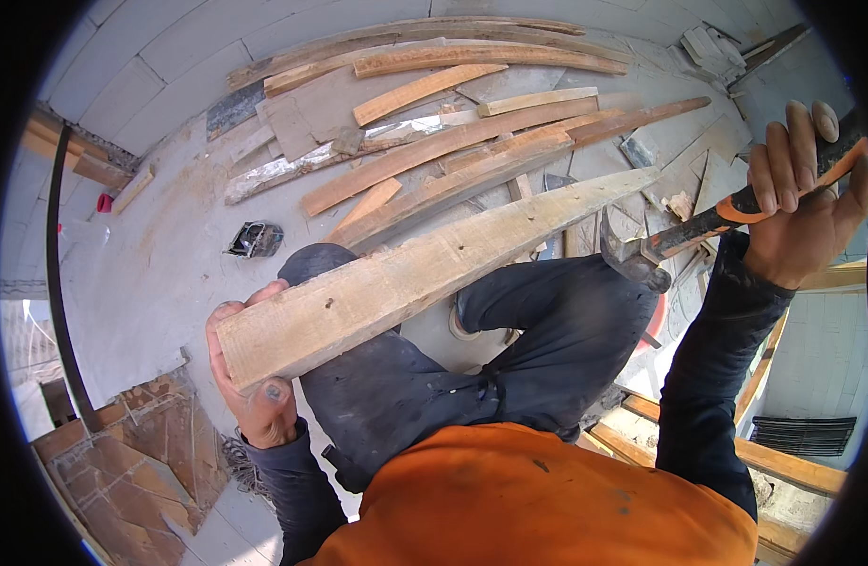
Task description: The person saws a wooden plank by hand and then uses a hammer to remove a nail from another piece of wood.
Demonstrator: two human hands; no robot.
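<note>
The plank (387,283) slants over the person's legs (566,307), its near end at left in the left hand (261,407), its far end forward and to the right. Just beside that far end is the head of the hammer (695,229), whose handle runs rightward into the right hand (794,234). Beyond the plank, boards (453,149) lie on the floor (160,274), before a wall (175,61). A small object (255,240) sits left of the boards. A panel (123,467) lies at lower left, wire (242,464) between it and the left forearm. Beams (785,468) stretch right of the right forearm, rods (802,434) beside them.
</note>
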